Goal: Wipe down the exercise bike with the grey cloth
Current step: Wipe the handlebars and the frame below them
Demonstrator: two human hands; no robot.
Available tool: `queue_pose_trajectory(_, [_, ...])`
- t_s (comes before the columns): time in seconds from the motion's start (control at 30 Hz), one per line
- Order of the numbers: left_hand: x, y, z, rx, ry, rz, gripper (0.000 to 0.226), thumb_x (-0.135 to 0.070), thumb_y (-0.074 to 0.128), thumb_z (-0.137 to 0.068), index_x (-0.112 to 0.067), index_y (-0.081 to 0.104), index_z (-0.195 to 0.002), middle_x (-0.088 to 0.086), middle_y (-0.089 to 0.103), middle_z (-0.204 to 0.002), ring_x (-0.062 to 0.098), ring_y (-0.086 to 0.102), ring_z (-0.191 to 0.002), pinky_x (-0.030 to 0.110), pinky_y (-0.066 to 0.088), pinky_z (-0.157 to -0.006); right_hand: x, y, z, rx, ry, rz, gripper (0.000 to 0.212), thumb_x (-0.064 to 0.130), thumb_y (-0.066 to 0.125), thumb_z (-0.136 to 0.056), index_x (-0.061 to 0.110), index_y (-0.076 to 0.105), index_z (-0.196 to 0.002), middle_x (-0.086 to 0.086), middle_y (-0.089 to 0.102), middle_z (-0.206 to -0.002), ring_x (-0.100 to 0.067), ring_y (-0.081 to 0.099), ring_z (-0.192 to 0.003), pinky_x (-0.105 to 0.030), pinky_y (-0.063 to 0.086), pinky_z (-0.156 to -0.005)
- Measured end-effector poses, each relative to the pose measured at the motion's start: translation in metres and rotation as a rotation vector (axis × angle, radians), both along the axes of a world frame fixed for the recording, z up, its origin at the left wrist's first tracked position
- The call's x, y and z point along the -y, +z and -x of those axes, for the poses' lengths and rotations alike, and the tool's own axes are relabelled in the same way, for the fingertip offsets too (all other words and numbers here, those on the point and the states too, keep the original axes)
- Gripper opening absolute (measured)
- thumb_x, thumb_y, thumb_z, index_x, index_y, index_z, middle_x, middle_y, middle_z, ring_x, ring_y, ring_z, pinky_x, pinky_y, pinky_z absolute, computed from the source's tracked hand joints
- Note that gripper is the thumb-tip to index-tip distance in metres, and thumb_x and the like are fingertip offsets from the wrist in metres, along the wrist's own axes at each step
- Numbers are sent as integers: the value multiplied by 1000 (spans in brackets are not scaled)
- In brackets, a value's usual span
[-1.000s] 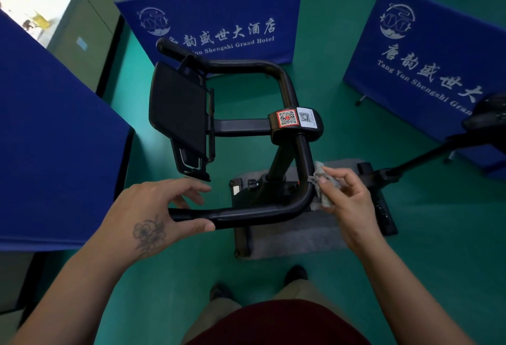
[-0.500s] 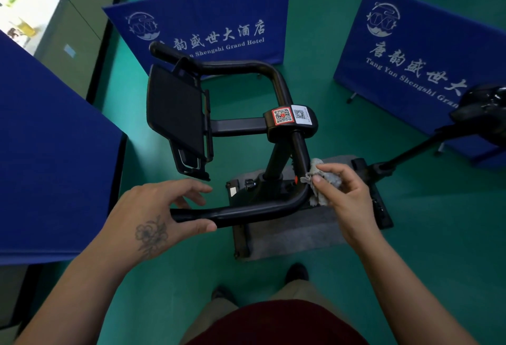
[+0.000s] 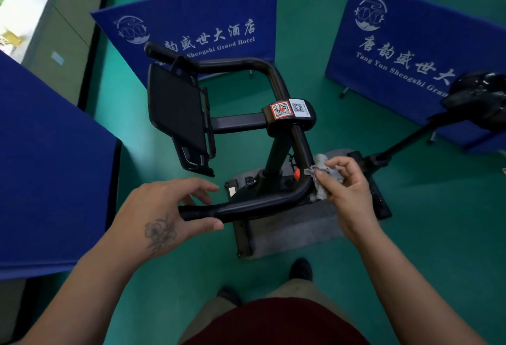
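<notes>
My right hand point(image 3: 345, 188) pinching grey cloth point(image 3: 323, 177) against handlebar point(image 3: 302, 153), left hand point(image 3: 164, 213) clasping its near end, saddle point(image 3: 482, 98) cropped at 3 o'clock, banners point(image 3: 191, 24) at 12

A black exercise bike point(image 3: 276, 131) fills the centre of the frame, its handlebar, flat console and post all matt black. At its centre sit two square code stickers point(image 3: 289, 109), one red-bordered, one white. A small orange-red knob point(image 3: 296, 174) shows lower down. A pale grey cloth point(image 3: 323, 177), mottled and crumpled, lies right of centre. The floor point(image 3: 438, 235) is teal green, with a grey mat point(image 3: 295, 232) under the bike. Royal blue banners point(image 3: 191, 18) with white lettering and a white emblem stand across the top. A dark flower tattoo marks the left hand point(image 3: 161, 216), lower left. Maroon and khaki clothing shows at bottom centre.
</notes>
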State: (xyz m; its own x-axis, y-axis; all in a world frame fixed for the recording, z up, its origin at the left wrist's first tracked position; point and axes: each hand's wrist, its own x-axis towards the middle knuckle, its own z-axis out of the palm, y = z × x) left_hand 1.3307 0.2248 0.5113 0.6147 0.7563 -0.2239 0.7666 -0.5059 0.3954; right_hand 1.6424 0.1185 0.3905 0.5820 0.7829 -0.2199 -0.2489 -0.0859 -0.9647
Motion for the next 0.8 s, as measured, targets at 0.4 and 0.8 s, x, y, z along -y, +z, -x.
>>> queue_pose_trajectory(0.4, [-4, -2, 4, 50, -83, -33, 70, -97, 58, -68, -59, 58, -126, -45, 66, -104, -19, 63, -100, 18, 51, -83, 31, -1, 36, 77, -56, 16, 26, 7, 83, -87, 22, 61, -89, 8, 64, -89, -14, 63, -82, -35, 54, -73])
queue_pose_trajectory(0.8, [-4, -7, 10, 132, -140, -26, 68, -94, 61, -67, -52, 66, -121, -45, 66, -107, -18, 63, -100, 20, 53, -82, 45, -10, 77, 41, -105, 8, 30, 12, 86, -85, 22, 58, -84, -1, 59, -91, -20, 60, -86, -36, 49, -73])
